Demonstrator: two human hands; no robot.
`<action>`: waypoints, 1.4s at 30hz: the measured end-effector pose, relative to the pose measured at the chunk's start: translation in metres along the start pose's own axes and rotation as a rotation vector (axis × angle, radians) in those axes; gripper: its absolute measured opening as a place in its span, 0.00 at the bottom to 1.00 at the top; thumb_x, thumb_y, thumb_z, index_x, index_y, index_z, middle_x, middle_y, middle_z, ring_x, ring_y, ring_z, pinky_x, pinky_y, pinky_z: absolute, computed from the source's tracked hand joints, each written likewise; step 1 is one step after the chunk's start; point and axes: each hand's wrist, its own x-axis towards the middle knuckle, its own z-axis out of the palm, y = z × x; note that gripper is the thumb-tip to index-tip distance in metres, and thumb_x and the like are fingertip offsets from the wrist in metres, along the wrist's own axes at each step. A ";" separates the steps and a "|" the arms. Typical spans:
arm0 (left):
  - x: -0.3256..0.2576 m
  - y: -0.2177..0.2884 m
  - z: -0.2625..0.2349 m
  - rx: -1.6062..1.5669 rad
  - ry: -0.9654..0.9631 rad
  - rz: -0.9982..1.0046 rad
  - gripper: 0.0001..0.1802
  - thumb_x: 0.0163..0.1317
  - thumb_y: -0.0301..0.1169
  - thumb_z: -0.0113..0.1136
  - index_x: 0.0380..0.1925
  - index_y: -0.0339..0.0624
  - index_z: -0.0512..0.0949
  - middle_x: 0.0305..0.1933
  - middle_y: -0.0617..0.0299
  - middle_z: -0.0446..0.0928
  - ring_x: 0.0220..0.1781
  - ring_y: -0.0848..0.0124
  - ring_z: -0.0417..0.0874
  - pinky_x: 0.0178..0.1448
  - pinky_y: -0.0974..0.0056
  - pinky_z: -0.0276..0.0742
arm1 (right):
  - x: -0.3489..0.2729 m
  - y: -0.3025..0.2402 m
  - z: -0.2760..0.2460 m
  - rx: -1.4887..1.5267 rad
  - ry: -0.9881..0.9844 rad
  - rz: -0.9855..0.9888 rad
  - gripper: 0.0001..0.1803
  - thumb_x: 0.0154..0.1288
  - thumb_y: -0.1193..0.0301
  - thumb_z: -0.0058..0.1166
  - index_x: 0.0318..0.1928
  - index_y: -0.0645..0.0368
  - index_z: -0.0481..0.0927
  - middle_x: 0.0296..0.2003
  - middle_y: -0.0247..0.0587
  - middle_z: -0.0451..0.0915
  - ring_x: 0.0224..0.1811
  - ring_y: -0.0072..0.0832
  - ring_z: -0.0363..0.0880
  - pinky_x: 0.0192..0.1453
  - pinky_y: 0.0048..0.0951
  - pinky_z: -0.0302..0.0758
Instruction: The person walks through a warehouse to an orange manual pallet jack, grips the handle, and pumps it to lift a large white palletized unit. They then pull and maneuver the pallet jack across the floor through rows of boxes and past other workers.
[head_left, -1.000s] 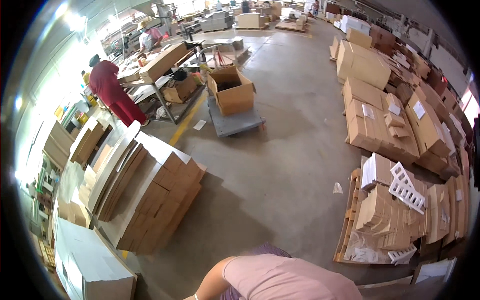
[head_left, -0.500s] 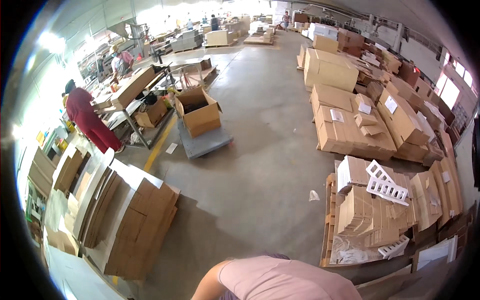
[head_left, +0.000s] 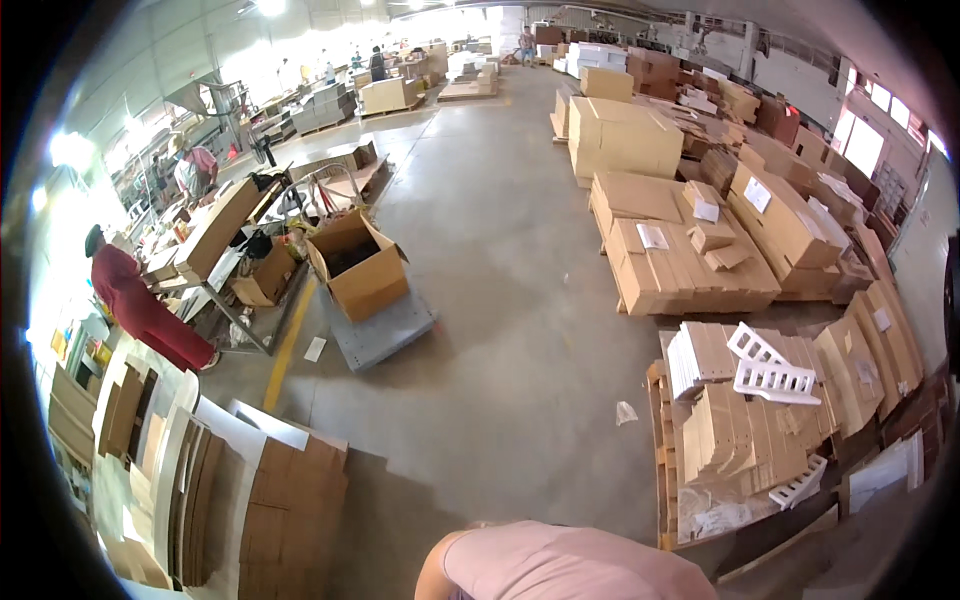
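Note:
Neither my left hand nor my right hand shows. At the lower edge a bent shoulder and back in a pale pink shirt [head_left: 575, 565] come into view, with part of a bare arm [head_left: 432, 575] on the left side. Whose body this is, I cannot tell; any hand belonging to it is hidden below the edge. Ahead, an open cardboard box [head_left: 358, 275] rests on a grey flat trolley [head_left: 385, 335], with something dark inside. Nearest on the left stands a stack of brown cardboard-covered panels [head_left: 292, 520].
On the right, a wooden pallet [head_left: 660, 440] bears stacked cardboard pieces [head_left: 730, 430] and white slotted parts [head_left: 775, 380]. Farther along lie flat cartons [head_left: 690, 265]. A person in dark red [head_left: 140, 300] stands by a workbench at left. A crumpled scrap [head_left: 626, 412] lies on the floor.
The view has shifted, so the trolley and box now appear lower and farther left. The pink-shirted body remains bent at the lower edge.

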 end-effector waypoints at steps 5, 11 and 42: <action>0.027 0.018 0.012 -0.010 0.056 -0.089 0.24 0.56 0.43 0.70 0.40 0.31 0.76 0.29 0.51 0.80 0.30 0.57 0.79 0.40 0.54 0.76 | -0.022 0.043 -0.030 0.104 -0.125 0.051 0.11 0.60 0.54 0.57 0.37 0.44 0.79 0.36 0.32 0.80 0.43 0.37 0.81 0.46 0.51 0.76; 0.008 0.034 0.018 -0.027 0.186 -0.256 0.24 0.56 0.43 0.69 0.40 0.31 0.76 0.29 0.50 0.80 0.30 0.57 0.79 0.40 0.54 0.76 | -0.026 0.067 -0.046 0.243 -0.303 0.023 0.11 0.59 0.55 0.58 0.37 0.45 0.79 0.35 0.34 0.81 0.42 0.39 0.82 0.45 0.50 0.77; -0.141 0.259 0.110 -0.012 0.426 -0.794 0.24 0.55 0.44 0.64 0.46 0.40 0.78 0.37 0.43 0.82 0.41 0.47 0.82 0.47 0.50 0.75 | -0.080 0.014 -0.136 0.191 -0.247 -0.329 0.13 0.50 0.66 0.61 0.37 0.55 0.78 0.42 0.41 0.76 0.53 0.40 0.70 0.55 0.42 0.69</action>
